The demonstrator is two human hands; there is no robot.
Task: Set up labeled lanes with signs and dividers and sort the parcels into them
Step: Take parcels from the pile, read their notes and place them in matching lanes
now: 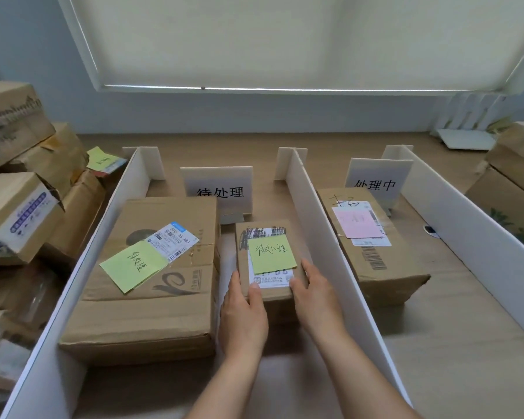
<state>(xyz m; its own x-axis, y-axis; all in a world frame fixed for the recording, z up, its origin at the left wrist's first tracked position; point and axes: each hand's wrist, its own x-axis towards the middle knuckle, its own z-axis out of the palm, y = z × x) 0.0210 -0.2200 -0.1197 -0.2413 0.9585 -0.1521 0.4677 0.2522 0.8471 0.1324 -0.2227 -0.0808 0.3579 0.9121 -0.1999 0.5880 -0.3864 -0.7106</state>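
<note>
Three white dividers are counted: the left divider [73, 285], the middle divider [324, 246] and the right divider [472, 228]. Two signs are seen, the left sign [217, 189] and the right sign [375, 179]. Three parcels lie in the lanes: a large parcel [146, 297], a small parcel [270, 258] and a third parcel [372, 246]. Two hands are present, the left hand [244, 316] and the right hand [318, 297]. Several more boxes [22, 189] are stacked at the left; their number cannot be told.

Left pile [18, 207] cropped; right sign [375, 181] base hidden — parcel [372, 237].
</note>
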